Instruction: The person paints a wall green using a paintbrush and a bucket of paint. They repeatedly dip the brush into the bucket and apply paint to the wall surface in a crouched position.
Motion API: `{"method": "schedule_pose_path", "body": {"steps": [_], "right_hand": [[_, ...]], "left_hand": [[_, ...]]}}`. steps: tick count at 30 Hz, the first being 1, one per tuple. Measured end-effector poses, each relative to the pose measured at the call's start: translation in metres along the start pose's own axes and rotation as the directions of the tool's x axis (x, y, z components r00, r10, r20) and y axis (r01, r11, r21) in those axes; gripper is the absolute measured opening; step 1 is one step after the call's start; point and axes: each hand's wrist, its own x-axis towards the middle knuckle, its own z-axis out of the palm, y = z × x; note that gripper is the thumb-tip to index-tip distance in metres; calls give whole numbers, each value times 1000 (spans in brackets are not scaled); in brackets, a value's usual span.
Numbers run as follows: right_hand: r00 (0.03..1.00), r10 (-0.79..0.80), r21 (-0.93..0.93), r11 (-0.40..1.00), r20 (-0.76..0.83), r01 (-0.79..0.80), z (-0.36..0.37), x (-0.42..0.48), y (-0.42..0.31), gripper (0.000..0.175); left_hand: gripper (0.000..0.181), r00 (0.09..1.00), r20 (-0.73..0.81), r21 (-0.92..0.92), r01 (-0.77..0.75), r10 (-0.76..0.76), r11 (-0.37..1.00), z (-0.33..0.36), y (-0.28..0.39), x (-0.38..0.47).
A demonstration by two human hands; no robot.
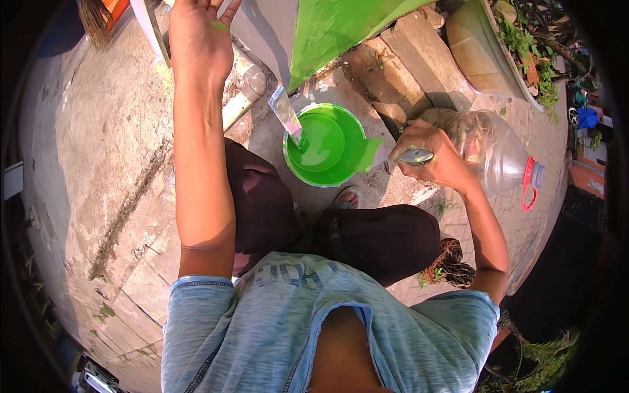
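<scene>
My right hand (pixel 432 152) grips a paintbrush, its grey handle end (pixel 415 156) showing above the fist. The brush's green-coated bristles (pixel 369 154) are at the right rim of a paint bucket (pixel 325 182); whether they touch it I cannot tell. Bright green paint (pixel 319 140) lies inside the bucket, and a flat, paint-marked stick (pixel 286 112) leans out over its left rim. At the top edge my left hand (pixel 201 44) is raised, palm showing, fingers apart and partly cut off. It bears a green smear and holds nothing visible. Beyond the bucket rises a freshly green-painted surface (pixel 339 39) beside a grey face (pixel 265 34).
A large clear plastic bottle (pixel 496 147) with a red handle lies right of my right hand. Stone blocks (pixel 393 73) and a curved planter-like container (pixel 484 54) stand beyond. A pale pipe (pixel 243 100) runs left of the bucket. Broom bristles (pixel 95 22) hang at upper left.
</scene>
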Motion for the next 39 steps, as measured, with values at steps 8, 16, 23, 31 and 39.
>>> {"method": "schedule_pose_path", "body": {"steps": [8, 16, 23, 31, 39], "right_hand": [[829, 508, 662, 708, -233, -247, 53, -10, 47, 19], [817, 533, 634, 715, -222, -294, 66, -44, 58, 17], [794, 521, 720, 675, -314, -159, 51, -54, 39, 14], [823, 416, 595, 794, -387, -122, 81, -54, 55, 17], [870, 192, 420, 907, -454, 19, 53, -64, 32, 20]], "left_hand": [[27, 949, -177, 654, -85, 262, 752, 98, -45, -32], [26, 948, -166, 676, -90, 270, 731, 91, -31, -36], [28, 950, -174, 708, -63, 261, 704, 100, -46, -37], [30, 947, -193, 730, -36, 256, 682, 88, -45, -32], [34, 942, -200, 748, -32, 270, 663, 84, -49, -26]]}}
